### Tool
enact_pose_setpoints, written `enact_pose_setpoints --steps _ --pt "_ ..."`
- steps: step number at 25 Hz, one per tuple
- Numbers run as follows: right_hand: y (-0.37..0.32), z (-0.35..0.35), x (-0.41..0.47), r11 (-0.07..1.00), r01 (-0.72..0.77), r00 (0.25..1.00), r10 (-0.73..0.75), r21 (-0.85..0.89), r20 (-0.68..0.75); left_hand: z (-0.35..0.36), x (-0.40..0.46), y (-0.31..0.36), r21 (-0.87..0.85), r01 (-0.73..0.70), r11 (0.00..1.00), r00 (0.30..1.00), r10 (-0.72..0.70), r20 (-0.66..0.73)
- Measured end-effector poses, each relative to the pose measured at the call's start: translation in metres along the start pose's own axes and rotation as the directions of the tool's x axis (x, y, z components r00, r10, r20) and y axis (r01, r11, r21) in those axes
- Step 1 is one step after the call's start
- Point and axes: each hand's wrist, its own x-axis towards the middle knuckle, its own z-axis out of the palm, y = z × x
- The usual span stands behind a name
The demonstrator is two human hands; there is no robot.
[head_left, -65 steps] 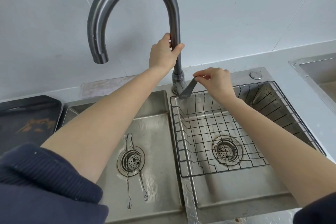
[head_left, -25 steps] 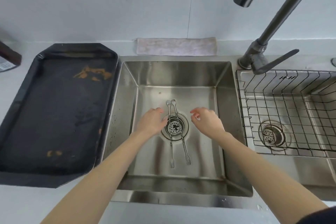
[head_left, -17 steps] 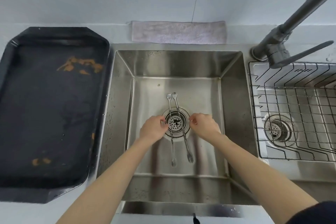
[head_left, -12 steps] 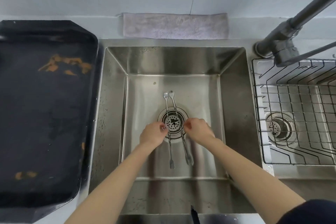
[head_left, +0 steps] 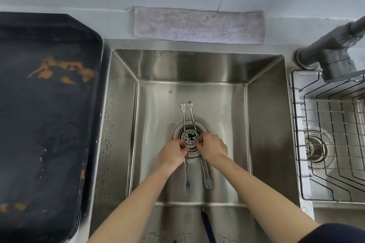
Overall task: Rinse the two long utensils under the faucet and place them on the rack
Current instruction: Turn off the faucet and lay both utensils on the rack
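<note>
The job has only just begun. Both hands are down in the sink (head_left: 122, 124). The left hand (head_left: 172, 153) pinches the left fork (head_left: 187, 175) by its thin middle. The right hand (head_left: 212, 148) pinches the right fork (head_left: 206, 173) the same way. Both forks lie flat across the drain (head_left: 190, 137), close side by side. No water runs. They are not rinsed yet. The rack (head_left: 331, 138) to the right is empty. The faucet (head_left: 331, 53) stands behind it. No words show anywhere.

Silver steel sink (head_left: 264, 124), silver utensils (head_left: 187, 171), black tray (head_left: 49, 124) with orange stains, pale lilac cloth (head_left: 199, 24), dark grey faucet (head_left: 331, 53), black wire rack (head_left: 331, 124)
</note>
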Motion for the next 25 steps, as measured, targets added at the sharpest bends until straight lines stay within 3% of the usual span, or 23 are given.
enact_pose_setpoints --steps 17,25 --pt "0.007 -0.003 -0.008 0.998 0.04 0.997 -0.037 0.043 -0.068 -0.002 -0.005 0.0 0.006 0.01 1.0 0.998 -0.01 -0.057" --pt "0.007 -0.026 -0.035 0.989 0.084 0.98 -0.059 0.126 -0.19 -0.023 -0.028 0.012 -0.107 -0.044 0.993 0.993 0.031 -0.117"
